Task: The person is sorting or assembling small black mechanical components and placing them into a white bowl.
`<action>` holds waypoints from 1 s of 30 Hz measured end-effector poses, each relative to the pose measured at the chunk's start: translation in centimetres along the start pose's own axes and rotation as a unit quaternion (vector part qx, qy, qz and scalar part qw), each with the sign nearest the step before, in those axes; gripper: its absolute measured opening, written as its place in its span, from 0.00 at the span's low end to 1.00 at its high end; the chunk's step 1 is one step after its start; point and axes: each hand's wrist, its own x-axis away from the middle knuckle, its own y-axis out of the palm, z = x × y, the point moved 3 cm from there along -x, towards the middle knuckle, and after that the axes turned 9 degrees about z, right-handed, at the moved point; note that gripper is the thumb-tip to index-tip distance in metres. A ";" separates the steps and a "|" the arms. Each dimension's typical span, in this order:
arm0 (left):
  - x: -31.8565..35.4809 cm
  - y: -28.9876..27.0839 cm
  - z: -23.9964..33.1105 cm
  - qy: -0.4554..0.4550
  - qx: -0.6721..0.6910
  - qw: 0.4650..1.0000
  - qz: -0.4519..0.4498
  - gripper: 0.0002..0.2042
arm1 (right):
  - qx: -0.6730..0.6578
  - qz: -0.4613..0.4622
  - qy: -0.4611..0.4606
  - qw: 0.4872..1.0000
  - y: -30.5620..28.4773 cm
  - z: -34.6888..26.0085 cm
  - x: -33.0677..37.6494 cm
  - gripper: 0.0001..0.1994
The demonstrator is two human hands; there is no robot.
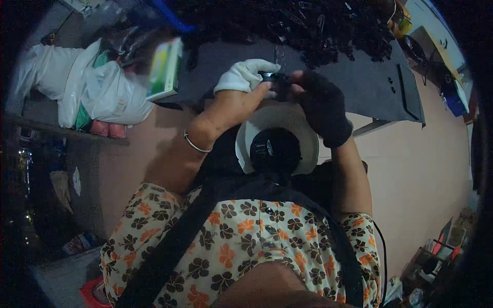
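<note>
My left hand (241,81), in a white glove with bare fingertips, pinches a small glossy black part (269,76) over the near edge of the dark work table (213,59). Opposite it, my right hand (324,105) wears a black glove, its thumb and fingertips bent together at the part's right side. What lies between those right fingertips is too dark to make out. Below both hands, in front of my lap, is a round pale rim (246,128) around a black disc-shaped thing (272,151).
A large heap of black pieces (328,31) covers the table's far side. A green and white box (165,69) stands at its left, beside stuffed white plastic bags (113,97). A black strip (408,92) lies at the right edge. Crates and clutter (434,256) sit at lower right.
</note>
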 end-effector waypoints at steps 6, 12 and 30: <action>0.5 0.4 1.1 -0.019 0.066 0.998 0.006 0.12 | 0.075 0.044 -0.009 0.996 0.0 0.4 0.5 0.07; 0.7 -0.1 2.7 -0.065 0.047 0.997 -0.012 0.12 | 0.279 0.046 -0.344 0.896 -0.1 -1.2 1.0 0.07; 2.2 1.2 4.1 0.181 -0.146 0.972 0.041 0.10 | -0.087 0.025 0.140 0.986 0.7 1.0 1.0 0.05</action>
